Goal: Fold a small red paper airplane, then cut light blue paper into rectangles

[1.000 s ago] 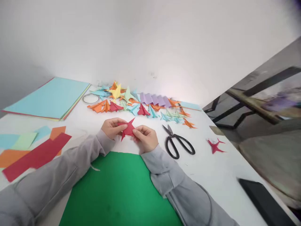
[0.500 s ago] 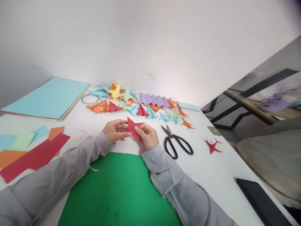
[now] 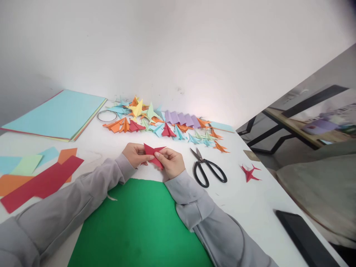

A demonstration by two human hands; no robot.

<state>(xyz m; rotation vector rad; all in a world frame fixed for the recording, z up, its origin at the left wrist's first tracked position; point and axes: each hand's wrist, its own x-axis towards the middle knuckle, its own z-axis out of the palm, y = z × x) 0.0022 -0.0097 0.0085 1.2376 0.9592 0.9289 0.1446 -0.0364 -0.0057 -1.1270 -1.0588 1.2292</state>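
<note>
**Q:** What do the two hands hold?

**A:** They hold one red folded paper [image 3: 152, 152], pointed like a star. It sits near the middle of the tabletop [image 3: 250, 200], just beyond the far edge of the green sheet [image 3: 139, 222]. Whether it touches the surface cannot be told. The left hand [image 3: 135, 154] pinches its left side between thumb and fingertips. The right hand [image 3: 171, 163] pinches its right and lower side. Each grip is narrow and closed on the paper.

**Q:** What lies about them?

**A:** Black scissors [image 3: 208, 171] lie just right of the right hand, blades toward the far edge. A small red paper figure [image 3: 249, 173] lies further right, well apart. A row of folded paper figures [image 3: 164, 124] runs along the far edge. A stack of sheets [image 3: 59, 115] occupies the far left corner. Coloured offcuts, among them a red strip [image 3: 41, 183], lie at the left edge.

**Q:** What could go wrong from here?

**A:** As a judgement from the hold, both grips sit on thin points.
- Pulling the hands apart could tear the paper at a crease.
- A pinch set off the line could fix a crooked fold.
- The grey sleeves [image 3: 83, 200] rest on the green sheet, so a shift of the forearms could drag or crumple it.
- An outward sweep of the right hand could knock the scissors toward the small red paper figure.
</note>
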